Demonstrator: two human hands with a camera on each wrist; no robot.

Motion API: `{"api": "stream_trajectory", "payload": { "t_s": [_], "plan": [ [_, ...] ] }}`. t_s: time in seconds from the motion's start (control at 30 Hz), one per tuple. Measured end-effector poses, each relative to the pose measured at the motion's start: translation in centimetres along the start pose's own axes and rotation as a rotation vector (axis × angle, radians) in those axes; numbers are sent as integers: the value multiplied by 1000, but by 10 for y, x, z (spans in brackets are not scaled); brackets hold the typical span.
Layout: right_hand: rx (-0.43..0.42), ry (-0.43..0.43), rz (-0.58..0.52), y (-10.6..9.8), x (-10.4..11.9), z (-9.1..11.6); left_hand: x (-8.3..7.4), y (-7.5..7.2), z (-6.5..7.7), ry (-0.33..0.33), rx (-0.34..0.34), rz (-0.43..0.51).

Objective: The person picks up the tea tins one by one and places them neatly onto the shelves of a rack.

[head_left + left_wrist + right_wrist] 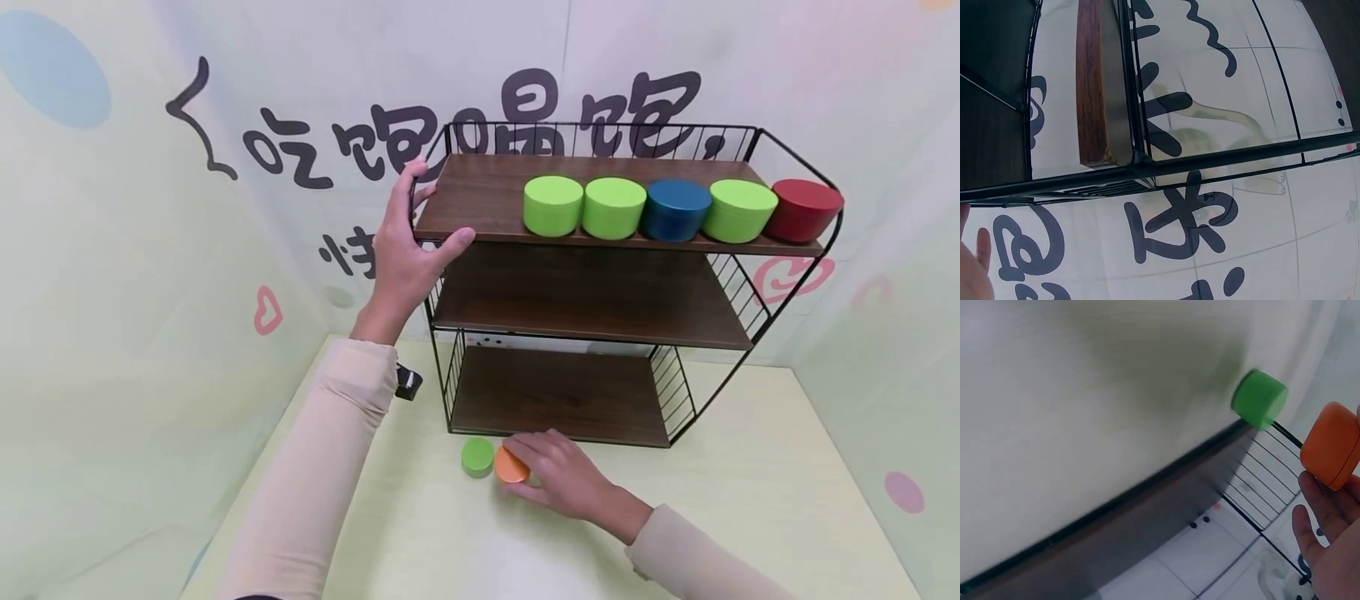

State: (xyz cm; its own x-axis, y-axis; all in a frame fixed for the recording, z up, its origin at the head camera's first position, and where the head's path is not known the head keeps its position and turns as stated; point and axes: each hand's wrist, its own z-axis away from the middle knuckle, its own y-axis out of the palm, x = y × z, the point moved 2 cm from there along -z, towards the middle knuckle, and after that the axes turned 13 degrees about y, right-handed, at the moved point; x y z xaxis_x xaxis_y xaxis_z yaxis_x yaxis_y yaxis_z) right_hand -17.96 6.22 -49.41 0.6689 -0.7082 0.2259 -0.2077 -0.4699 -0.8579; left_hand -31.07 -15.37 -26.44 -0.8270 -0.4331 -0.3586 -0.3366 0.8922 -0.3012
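Note:
A three-tier rack with dark wood boards and a black wire frame (592, 292) stands against the back wall. My left hand (408, 250) grips the left end of its top tier, thumb over the front edge, fingers at the side rail. In the left wrist view only part of that hand (974, 272) shows, beside the black frame. With thumb and fingers, my right hand (562, 475) holds a round orange tin (512, 465) in front of the bottom tier. Just left of it, a round green tin (477, 457) sits on the table; both tins also appear in the right wrist view.
Along the top tier stand several round lidded tins: light green ones (553, 206), a blue one (677, 210) and a dark red one (806, 211) at the right end. The pale table (780, 500) is bounded by printed walls. A black strap-like item (408, 382) shows by the left wrist.

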Motion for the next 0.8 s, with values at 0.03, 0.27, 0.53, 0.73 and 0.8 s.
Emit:
{"api": "stream_trajectory", "payload": {
  "t_s": [0.03, 0.27, 0.53, 0.73, 0.8],
  "plan": [
    [-10, -16, 2, -5, 1, -2, 0, 0, 0, -1, 0, -2],
    [-24, -42, -1, -36, 7, -22, 0, 0, -1, 7, 2, -1],
    [-87, -75, -12, -64, 7, -41, 0, -1, 1, -3, 9, -4],
    [-96, -101, -14, -75, 7, -46, 0, 0, 0, 5, -2, 6],
    [-95, -106, -13, -78, 8, -47, -1, 0, 0, 1, -5, 20]
  ]
}}
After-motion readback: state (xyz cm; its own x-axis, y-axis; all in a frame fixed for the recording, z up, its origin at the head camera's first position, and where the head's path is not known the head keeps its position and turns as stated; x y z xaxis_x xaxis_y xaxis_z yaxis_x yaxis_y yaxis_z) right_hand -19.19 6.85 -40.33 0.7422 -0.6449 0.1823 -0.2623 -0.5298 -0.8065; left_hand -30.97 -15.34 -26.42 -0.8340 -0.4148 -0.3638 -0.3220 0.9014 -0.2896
